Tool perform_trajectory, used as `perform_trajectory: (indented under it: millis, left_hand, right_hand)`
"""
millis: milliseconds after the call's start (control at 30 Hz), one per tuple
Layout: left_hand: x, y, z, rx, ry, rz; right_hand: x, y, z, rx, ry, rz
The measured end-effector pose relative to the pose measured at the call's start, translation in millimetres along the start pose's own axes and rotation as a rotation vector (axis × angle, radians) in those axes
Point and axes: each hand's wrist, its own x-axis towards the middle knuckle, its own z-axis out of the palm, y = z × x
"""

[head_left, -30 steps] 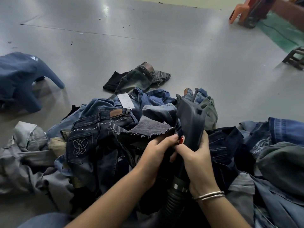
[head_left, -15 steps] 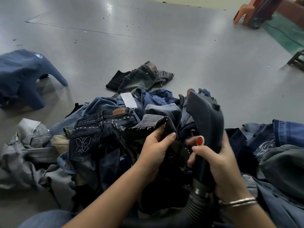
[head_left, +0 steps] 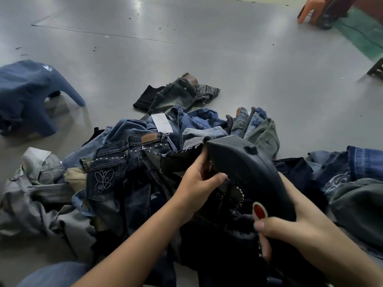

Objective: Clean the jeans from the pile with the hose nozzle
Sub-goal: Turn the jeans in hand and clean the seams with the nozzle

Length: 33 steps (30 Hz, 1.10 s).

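The right hand (head_left: 298, 230) is clenched around the grip of the black hose nozzle (head_left: 244, 168), thumb lying just below the red button (head_left: 260, 211). The nozzle curves up and to the left, its open end pressed against a dark frayed piece of denim (head_left: 182, 160) at the top of the pile of jeans (head_left: 128, 162). The left hand (head_left: 196, 183) grasps that same dark denim – fingers curled over its edge, touching the nozzle mouth.

The pile lies on a grey floor (head_left: 207, 59) directly in front of the person and spreads to both sides. Visible items:
- dark jeans with a butterfly stitched on the back pocket (head_left: 103, 181), left of the left hand
- a white paper tag (head_left: 161, 123) on blue jeans at the far side of the pile
- a separate faded pair of jeans (head_left: 178, 94) on the floor beyond the pile

A blue stool (head_left: 29, 94) stands at far left – well apart from the pile
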Motion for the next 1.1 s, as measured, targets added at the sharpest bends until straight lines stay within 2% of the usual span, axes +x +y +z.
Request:
perform_trajectory:
  millis: [133, 367, 500, 667, 867, 1100]
  left_hand:
    - [-3.9, -1.5, 5.1, -0.012, -0.047, 0.006]
    - [-7.5, 0.0, 6.7, -0.037, -0.09, -0.004]
    - [-11.3, 3.4, 11.7, 0.015, -0.234, 0.009]
    - [-14.6, 3.7, 9.1, 0.045, -0.348, -0.1]
    - [-17.5, 12.4, 0.9, 0.078, -0.464, -0.138]
    - [-23.9, 11.0, -1.7, 0.113, -0.447, -0.172]
  right_hand:
    - [6.3, -3.2, 3.6, -0.001, 0.055, 0.029]
    - [14.0, 7.5, 2.3, 0.035, 0.343, -0.106]
    - [31.7, 31.9, 10.2, 0.101, 0.471, -0.12]
    - [51.5, 49.1, 15.0, 0.172, 0.627, -0.048]
    - [53.3, 47.7, -2.0, 0.222, 0.672, -0.075]
    - [56.3, 58.8, 1.6, 0.103, 0.594, -0.025]
